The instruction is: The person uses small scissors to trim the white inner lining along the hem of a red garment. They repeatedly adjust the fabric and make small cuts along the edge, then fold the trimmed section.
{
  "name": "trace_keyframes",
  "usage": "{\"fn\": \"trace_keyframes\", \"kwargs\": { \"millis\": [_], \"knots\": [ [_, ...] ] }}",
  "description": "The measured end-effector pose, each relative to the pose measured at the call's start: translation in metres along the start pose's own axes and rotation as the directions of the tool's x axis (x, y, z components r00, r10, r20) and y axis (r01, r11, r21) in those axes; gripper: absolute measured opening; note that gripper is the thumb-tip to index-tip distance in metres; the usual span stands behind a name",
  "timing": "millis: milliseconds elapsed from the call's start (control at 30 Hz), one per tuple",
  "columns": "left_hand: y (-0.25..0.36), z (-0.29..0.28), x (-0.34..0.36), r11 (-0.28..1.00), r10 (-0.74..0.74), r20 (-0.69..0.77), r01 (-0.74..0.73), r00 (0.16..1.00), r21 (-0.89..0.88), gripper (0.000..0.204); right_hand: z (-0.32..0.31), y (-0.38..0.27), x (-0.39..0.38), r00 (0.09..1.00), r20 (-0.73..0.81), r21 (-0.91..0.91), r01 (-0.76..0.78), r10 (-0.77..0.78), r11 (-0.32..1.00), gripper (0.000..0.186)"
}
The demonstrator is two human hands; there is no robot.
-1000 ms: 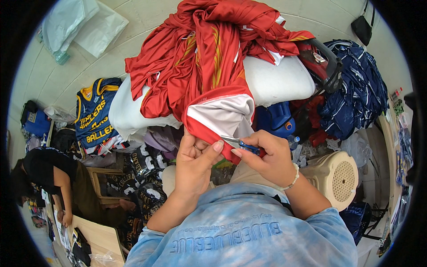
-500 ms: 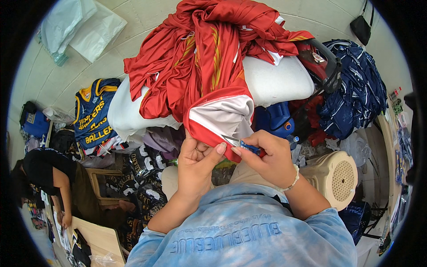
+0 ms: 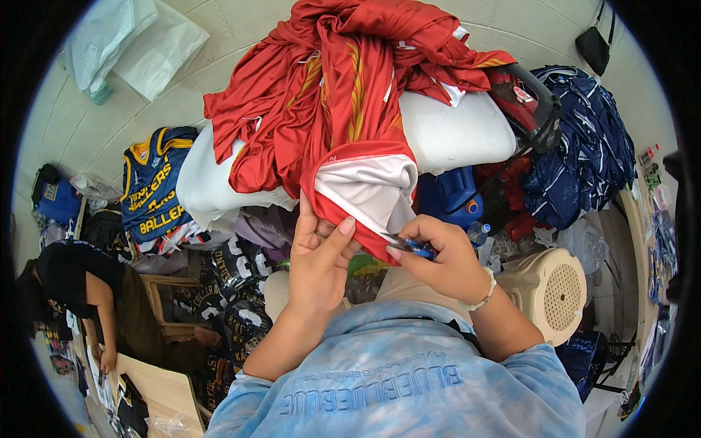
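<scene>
My left hand (image 3: 318,266) is closed on the edge of a red garment with a white underside (image 3: 365,190), thumb on top and fingers partly behind it. My right hand (image 3: 445,263) grips a small pair of blue-handled snips (image 3: 418,248), their metal tip at the garment's lower red edge, beside the white fabric and right of my left thumb. The garment hangs toward me from a heap of shiny red clothes with yellow stripes (image 3: 277,124), draped over a white padded surface (image 3: 456,131).
Navy garments (image 3: 577,146) are piled at right, above a beige plastic stool (image 3: 555,296). A blue container (image 3: 453,201) sits under the padding. A navy-and-yellow jersey (image 3: 153,197) lies at left. A co-worker in black (image 3: 77,274) bends over a wooden board (image 3: 157,387) at lower left.
My left hand has shifted up and slightly left along the red edge. My right hand with the snips has moved a little right and down, away from my left thumb.
</scene>
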State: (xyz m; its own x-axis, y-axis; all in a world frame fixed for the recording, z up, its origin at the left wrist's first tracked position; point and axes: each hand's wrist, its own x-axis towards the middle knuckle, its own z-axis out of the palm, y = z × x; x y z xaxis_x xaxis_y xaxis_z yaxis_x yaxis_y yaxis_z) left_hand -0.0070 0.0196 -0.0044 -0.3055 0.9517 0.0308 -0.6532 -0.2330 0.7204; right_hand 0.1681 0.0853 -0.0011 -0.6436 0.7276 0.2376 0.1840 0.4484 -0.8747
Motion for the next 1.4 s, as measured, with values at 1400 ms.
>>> {"fn": "trace_keyframes", "kwargs": {
  "millis": [1400],
  "knots": [
    [-0.003, 0.008, -0.014, 0.999, -0.028, 0.042, 0.026, 0.999, 0.045, 0.078, 0.007, -0.018, -0.003, 0.961, -0.224, -0.116, 0.141, -0.164, 0.983, 0.025]
  ]
}}
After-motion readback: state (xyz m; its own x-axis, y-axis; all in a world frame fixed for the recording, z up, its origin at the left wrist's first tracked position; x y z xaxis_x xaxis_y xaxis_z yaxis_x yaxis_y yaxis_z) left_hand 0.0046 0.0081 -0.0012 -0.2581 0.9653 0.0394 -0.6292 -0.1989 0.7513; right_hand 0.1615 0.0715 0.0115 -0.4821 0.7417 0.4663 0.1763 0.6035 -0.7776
